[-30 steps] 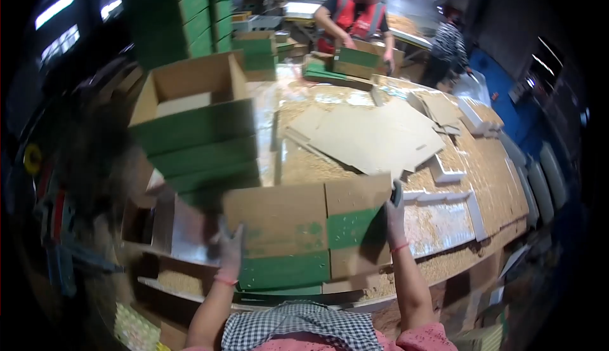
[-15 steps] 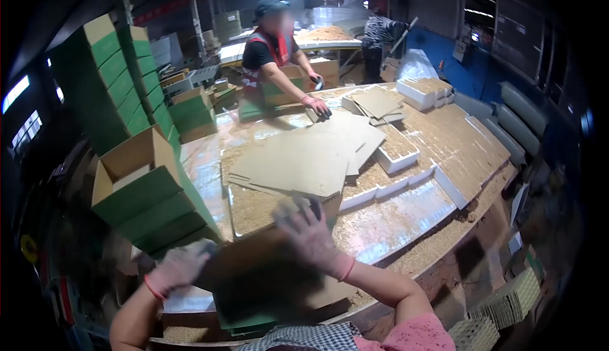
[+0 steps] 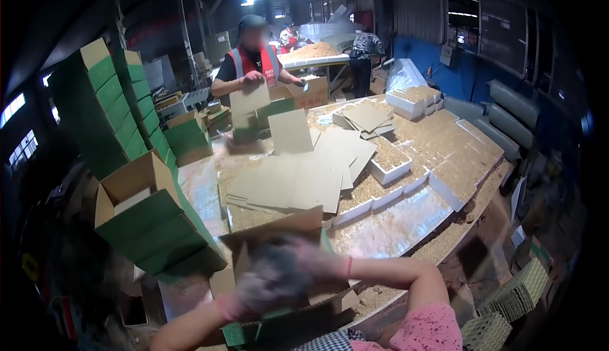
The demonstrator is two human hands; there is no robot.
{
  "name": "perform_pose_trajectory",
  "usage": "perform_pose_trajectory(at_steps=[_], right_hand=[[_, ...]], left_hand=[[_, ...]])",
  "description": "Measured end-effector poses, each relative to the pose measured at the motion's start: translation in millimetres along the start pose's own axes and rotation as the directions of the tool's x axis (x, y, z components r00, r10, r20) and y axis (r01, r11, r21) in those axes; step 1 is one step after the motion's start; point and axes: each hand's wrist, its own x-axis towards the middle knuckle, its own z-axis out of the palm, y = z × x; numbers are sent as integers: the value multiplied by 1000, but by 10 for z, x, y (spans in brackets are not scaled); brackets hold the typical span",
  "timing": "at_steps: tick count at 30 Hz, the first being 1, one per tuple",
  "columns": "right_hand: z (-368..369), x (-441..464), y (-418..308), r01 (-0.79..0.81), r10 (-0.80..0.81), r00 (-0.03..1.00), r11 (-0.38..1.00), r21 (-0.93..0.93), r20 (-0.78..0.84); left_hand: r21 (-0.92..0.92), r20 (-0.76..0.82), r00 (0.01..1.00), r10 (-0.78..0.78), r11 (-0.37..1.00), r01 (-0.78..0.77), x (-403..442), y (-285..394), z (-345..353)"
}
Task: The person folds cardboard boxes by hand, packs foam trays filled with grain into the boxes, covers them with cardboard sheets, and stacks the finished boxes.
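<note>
A green and brown cardboard box (image 3: 298, 226) stands right in front of me at the table's near edge, its top open. Over the opening, my left hand (image 3: 257, 291) and my right hand (image 3: 317, 263) come together. Both wear pale gloves with dark grey palms and pink cuffs. Motion smears the fingers, so I cannot make out their pose or whether anything is between them. Just beyond the box, flat cardboard sheets (image 3: 285, 183) lie in a loose fanned pile.
Stacked green boxes (image 3: 152, 224) stand at my left, with taller stacks (image 3: 95, 103) behind. Sawdust-like material and white trays (image 3: 390, 170) cover the table's right part. Across the table, a co-worker (image 3: 257, 62) in a red vest holds a cardboard sheet (image 3: 248, 103). Egg-tray-like stacks (image 3: 514, 294) sit lower right.
My hands have moved from either side of the box to meet over it. The box's open top now faces up towards me. The co-worker has straightened and lifted a cardboard sheet.
</note>
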Motion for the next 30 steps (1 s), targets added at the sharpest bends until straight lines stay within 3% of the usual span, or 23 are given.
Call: perform_pose_trajectory(at_steps=[2, 4, 6, 7, 8, 9, 10, 12, 14, 15, 16, 18, 19, 20, 22, 23, 24, 25, 26, 27, 28, 29, 30], right_hand=[[-322, 399, 521, -138, 84, 932, 982, -132, -353], [-735, 819, 867, -503, 373, 797, 845, -180, -475], [-196, 579, 1002, -642, 613, 765, 701, -311, -199], [-182, 447, 831, -615, 647, 744, 760, -208, 164], [-332, 391, 528, -575, 629, 765, 763, -295, 136], [-311, 212, 283, -489, 534, 842, 816, -309, 78], [-87, -26, 45, -516, 580, 762, 813, -271, 289], [145, -273, -1, -568, 587, 766, 809, -151, 263], [142, -376, 53, -664, 717, 683, 529, 528, 140], [56, -431, -60, -692, 830, 538, 335, 640, 148], [-67, -512, -194, -668, 907, 380, 135, 732, 179], [90, -1044, -635, -641, 788, 342, -203, 741, 511], [440, -1322, -1031, -455, 730, 316, -445, 772, 606], [475, -1392, -1249, -323, 578, 347, -665, 673, 738], [8, -1038, -1091, -200, 441, 425, -806, 557, 791], [-312, -783, -872, -231, 474, 444, -759, 608, 760], [-638, -498, -675, -335, 591, 464, -573, 748, 660], [-1043, -24, -568, -494, 762, 532, -75, 866, 369], [-1077, 88, -470, -680, 705, 628, 292, 672, 330], [-1227, 466, -603, -699, 648, 693, 498, 513, 315], [-909, 606, -714, -533, 511, 839, 705, 468, 185], [-529, 650, -860, -480, 379, 873, 773, 414, 305], [-220, 672, -1051, -437, 249, 895, 651, 620, 370]], left_hand=[[136, 282, 937, 206, 958, -251, 294, 128, 405], [101, 589, 790, -171, 985, 138, 192, -190, 917], [99, 542, 839, -54, 995, 0, 114, -322, 947], [-223, 571, 820, 40, 969, 108, 230, -194, 675], [-514, 560, 816, 140, 832, 210, 322, -81, 483], [-414, 505, 846, 171, 908, 64, 212, 18, 517], [82, 659, 752, -16, 995, -50, 249, 277, 407], [438, 585, 784, -209, 895, -88, 431, 511, 48], [590, 331, 882, -334, 803, 83, 301, 77, -20], [614, 127, 938, -323, 768, 181, 99, -250, 6], [569, 25, 875, -483, 727, 385, -156, -431, 100], [502, -73, 907, -415, 771, 393, -470, -515, -114], [510, -75, 912, -404, 770, 383, -596, -571, -240], [365, -131, 902, -410, 827, 429, -748, -587, -299], [-31, -201, 879, -432, 900, 435, -1024, -704, -320], [-42, -170, 882, -440, 897, 440, -1183, -763, -144], [-101, -320, 830, -457, 887, 450, -1398, -840, 68], [-161, -465, 752, -467, 880, 447, -1492, -889, 190], [-340, -341, 763, -549, 829, 445, -1380, -822, 146], [-499, -210, 756, -620, 733, 462, -1269, -755, 103], [-869, -180, 643, -744, 427, 250, -1362, -917, 191], [-987, -145, 511, -847, 88, -135, -1451, -1077, 277], [-953, -270, 488, -830, 301, -15, -1159, -817, 232]])
